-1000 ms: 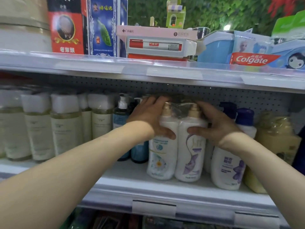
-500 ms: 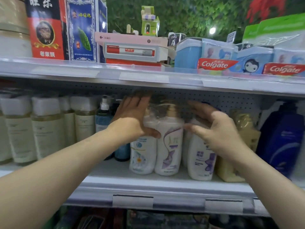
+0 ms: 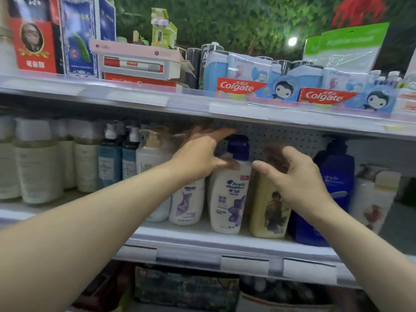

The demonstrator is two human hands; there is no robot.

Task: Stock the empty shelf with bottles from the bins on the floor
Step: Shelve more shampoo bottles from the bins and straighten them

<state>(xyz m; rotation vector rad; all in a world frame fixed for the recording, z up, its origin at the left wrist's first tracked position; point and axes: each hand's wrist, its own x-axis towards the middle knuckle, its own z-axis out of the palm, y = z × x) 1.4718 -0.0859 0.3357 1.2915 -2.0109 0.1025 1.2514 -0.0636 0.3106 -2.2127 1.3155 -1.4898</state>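
Fingers [image 3: 217, 133] of the left hand [image 3: 198, 158] were spread, thumb touching the white bottle [image 3: 228, 199] on the shelf [image 3: 202, 239]; the right hand [image 3: 299, 176] was loosely open beside it, seemingly flanking it to straighten it.

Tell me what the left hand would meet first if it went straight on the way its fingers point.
Likely the blue cap of the white bottle, just beyond the left hand; depth is unclear.

Leafy green wall [image 3: 247, 21] with red foliage [image 3: 358, 10] and a bright round light [image 3: 292, 41]; perforated panel [image 3: 283, 137] below.
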